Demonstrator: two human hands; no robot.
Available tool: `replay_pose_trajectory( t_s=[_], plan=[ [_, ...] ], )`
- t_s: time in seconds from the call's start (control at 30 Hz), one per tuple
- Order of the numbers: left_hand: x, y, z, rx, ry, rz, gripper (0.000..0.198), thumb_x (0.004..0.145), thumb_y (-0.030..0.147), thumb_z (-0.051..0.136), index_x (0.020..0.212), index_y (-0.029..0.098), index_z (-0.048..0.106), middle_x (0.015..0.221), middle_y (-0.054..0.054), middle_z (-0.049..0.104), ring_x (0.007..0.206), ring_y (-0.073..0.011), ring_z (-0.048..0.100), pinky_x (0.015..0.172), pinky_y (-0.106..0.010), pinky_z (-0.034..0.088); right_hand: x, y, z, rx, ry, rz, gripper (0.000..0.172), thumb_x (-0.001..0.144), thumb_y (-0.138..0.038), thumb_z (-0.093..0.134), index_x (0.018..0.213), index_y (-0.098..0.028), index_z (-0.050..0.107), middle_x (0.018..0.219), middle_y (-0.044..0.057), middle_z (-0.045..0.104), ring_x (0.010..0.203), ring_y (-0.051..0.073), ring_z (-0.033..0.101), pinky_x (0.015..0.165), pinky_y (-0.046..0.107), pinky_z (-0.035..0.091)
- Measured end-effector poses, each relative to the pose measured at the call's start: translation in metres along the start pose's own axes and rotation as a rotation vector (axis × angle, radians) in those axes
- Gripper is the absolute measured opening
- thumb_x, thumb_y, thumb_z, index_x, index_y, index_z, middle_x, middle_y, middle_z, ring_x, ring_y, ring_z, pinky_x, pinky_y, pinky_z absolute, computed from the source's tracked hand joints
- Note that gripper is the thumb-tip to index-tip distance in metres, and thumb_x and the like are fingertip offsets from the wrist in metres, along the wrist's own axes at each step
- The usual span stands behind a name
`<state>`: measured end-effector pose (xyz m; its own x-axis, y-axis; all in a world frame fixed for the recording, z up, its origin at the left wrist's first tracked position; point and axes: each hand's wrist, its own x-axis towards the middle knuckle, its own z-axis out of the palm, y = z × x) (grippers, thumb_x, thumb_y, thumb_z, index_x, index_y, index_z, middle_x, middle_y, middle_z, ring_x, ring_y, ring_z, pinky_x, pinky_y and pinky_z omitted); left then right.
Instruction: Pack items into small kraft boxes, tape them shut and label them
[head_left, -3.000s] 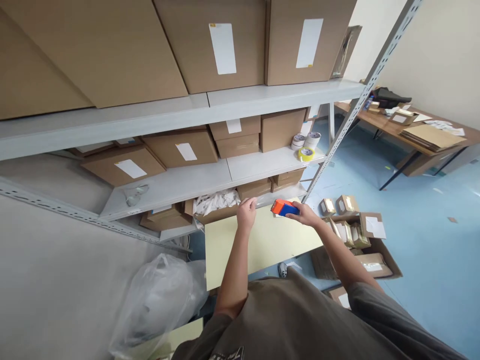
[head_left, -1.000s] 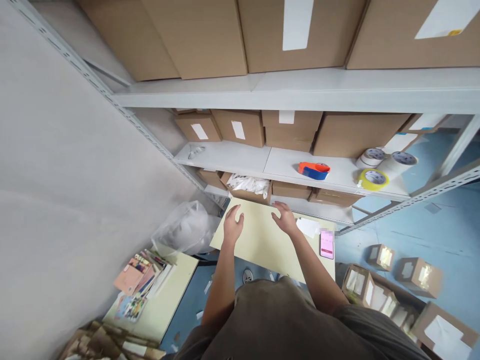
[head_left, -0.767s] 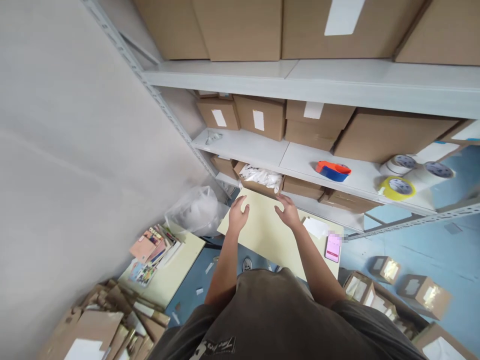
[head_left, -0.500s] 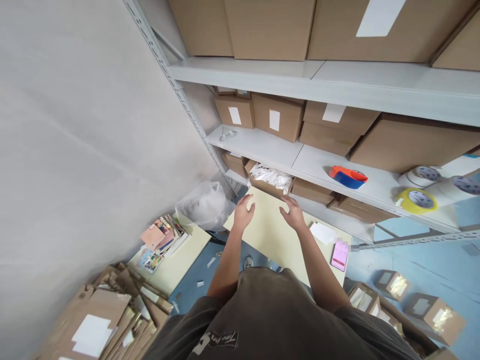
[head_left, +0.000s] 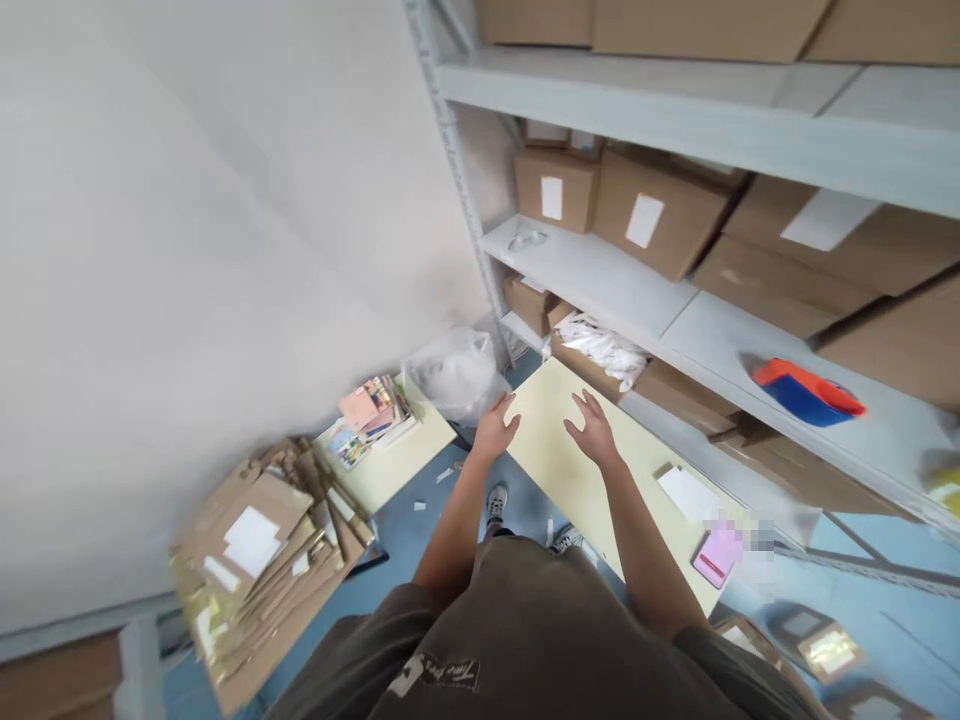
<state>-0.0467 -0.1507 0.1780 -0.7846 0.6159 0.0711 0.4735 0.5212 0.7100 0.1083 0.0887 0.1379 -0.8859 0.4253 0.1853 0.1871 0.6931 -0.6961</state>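
Note:
My left hand [head_left: 496,427] hovers by the left edge of a pale yellow table [head_left: 551,465], fingers apart and nothing in them. Above the same tabletop, my right hand [head_left: 592,430] is held with its fingers spread, also holding nothing. The two hands face each other with a gap between them. To the right of my right forearm, white paper [head_left: 688,494] and a phone with a pink screen [head_left: 718,553] lie on the table. Beyond my hands, an open cardboard box [head_left: 585,366] holds crumpled white material [head_left: 604,345].
Shelving [head_left: 600,275] with cardboard boxes [head_left: 660,215] runs along the far right, bearing an orange and blue tape dispenser [head_left: 810,392]. At left, books [head_left: 373,410] lie on a second table [head_left: 409,465], near flattened cardboard [head_left: 274,540] and a clear plastic bag [head_left: 457,375].
My view has turned to the left, so the shelves and table sit further right and more flattened cardboard shows. My hands stay raised, apart and holding nothing.

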Motion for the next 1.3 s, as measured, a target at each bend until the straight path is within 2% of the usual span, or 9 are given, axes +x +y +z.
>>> replay_pose_trajectory(
  t_s=[0.1, 0.23, 0.33, 0.63, 0.8, 0.9, 1.03, 1.17, 1.3],
  plan=[
    [-0.01, -0.027, -0.019, 0.004, 0.039, -0.041, 0.058, 0.099, 0.03, 0.064, 0.156, 0.021, 0.056, 0.171, -0.015, 0.043, 0.154, -0.0343, 0.048, 0.125, -0.052, 0.044, 0.016, -0.018, 0.023, -0.027, -0.062, -0.041, 0.071, 0.099, -0.044, 0.062, 0.165, -0.027, 0.046, 0.176, 0.011, 0.034, 0.163, 0.037, 0.03, 0.127, 0.062, 0.039],
    [-0.013, -0.07, -0.052, 0.01, 0.149, -0.06, 0.068, 0.097, 0.031, 0.068, 0.161, 0.021, 0.05, 0.181, -0.016, 0.019, 0.165, -0.0374, 0.025, 0.13, -0.056, 0.035, 0.045, -0.056, 0.062, -0.083, -0.145, -0.109, 0.076, 0.099, -0.046, 0.062, 0.169, -0.028, 0.039, 0.181, 0.01, 0.023, 0.166, 0.04, 0.021, 0.125, 0.063, 0.04],
    [-0.013, -0.114, -0.084, -0.001, 0.191, -0.102, 0.071, 0.095, 0.033, 0.07, 0.162, 0.022, 0.049, 0.181, -0.015, 0.016, 0.166, -0.0383, 0.02, 0.13, -0.059, 0.032, 0.071, -0.095, 0.103, -0.118, -0.211, -0.162, 0.078, 0.098, -0.045, 0.063, 0.17, -0.028, 0.038, 0.181, 0.01, 0.02, 0.166, 0.041, 0.02, 0.125, 0.062, 0.04],
    [-0.046, -0.291, -0.198, -0.058, 0.344, -0.417, 0.071, 0.091, 0.032, 0.075, 0.157, 0.02, 0.053, 0.176, -0.021, 0.029, 0.166, -0.039, 0.022, 0.13, -0.061, 0.03, 0.153, -0.234, 0.283, -0.12, -0.489, -0.396, 0.077, 0.093, -0.036, 0.069, 0.166, -0.026, 0.046, 0.181, 0.01, 0.019, 0.167, 0.039, 0.019, 0.127, 0.058, 0.038],
    [-0.067, -0.37, -0.242, -0.117, 0.424, -0.57, 0.07, 0.088, 0.03, 0.074, 0.155, 0.016, 0.055, 0.17, -0.024, 0.039, 0.161, -0.0394, 0.035, 0.126, -0.058, 0.037, 0.179, -0.298, 0.383, -0.105, -0.627, -0.44, 0.076, 0.093, -0.032, 0.068, 0.165, -0.021, 0.048, 0.18, 0.014, 0.022, 0.166, 0.039, 0.02, 0.129, 0.057, 0.035],
    [-0.071, -0.4, -0.254, -0.179, 0.461, -0.612, 0.065, 0.088, 0.034, 0.073, 0.15, 0.018, 0.059, 0.154, -0.021, 0.059, 0.149, -0.037, 0.052, 0.121, -0.054, 0.044, 0.182, -0.322, 0.43, -0.123, -0.692, -0.425, 0.077, 0.093, -0.031, 0.065, 0.167, -0.02, 0.044, 0.18, 0.014, 0.024, 0.166, 0.037, 0.022, 0.129, 0.054, 0.035],
    [-0.068, -0.42, -0.252, -0.304, 0.42, -0.744, 0.047, 0.091, 0.036, 0.068, 0.134, 0.017, 0.067, 0.117, -0.017, 0.078, 0.113, -0.0319, 0.073, 0.099, -0.042, 0.056, 0.174, -0.339, 0.475, -0.223, -0.822, -0.384, 0.072, 0.094, -0.026, 0.063, 0.163, -0.012, 0.046, 0.175, 0.021, 0.034, 0.165, 0.036, 0.026, 0.127, 0.053, 0.038],
    [-0.067, -0.43, -0.243, -0.458, 0.384, -0.95, 0.026, 0.09, 0.035, 0.067, 0.109, 0.017, 0.071, 0.088, -0.008, 0.078, 0.086, -0.0244, 0.074, 0.078, -0.031, 0.055, 0.153, -0.353, 0.502, -0.337, -0.915, -0.398, 0.058, 0.095, -0.022, 0.063, 0.151, -0.008, 0.056, 0.172, 0.026, 0.036, 0.163, 0.038, 0.03, 0.126, 0.056, 0.037],
    [-0.079, -0.436, -0.24, -0.529, 0.513, -1.062, 0.028, 0.083, 0.034, 0.071, 0.106, 0.017, 0.067, 0.079, -0.003, 0.073, 0.07, -0.0182, 0.069, 0.067, -0.026, 0.051, 0.14, -0.36, 0.509, -0.307, -0.925, -0.411, 0.054, 0.095, -0.019, 0.059, 0.149, -0.013, 0.059, 0.173, 0.021, 0.038, 0.163, 0.037, 0.03, 0.127, 0.058, 0.035]
  ],
)
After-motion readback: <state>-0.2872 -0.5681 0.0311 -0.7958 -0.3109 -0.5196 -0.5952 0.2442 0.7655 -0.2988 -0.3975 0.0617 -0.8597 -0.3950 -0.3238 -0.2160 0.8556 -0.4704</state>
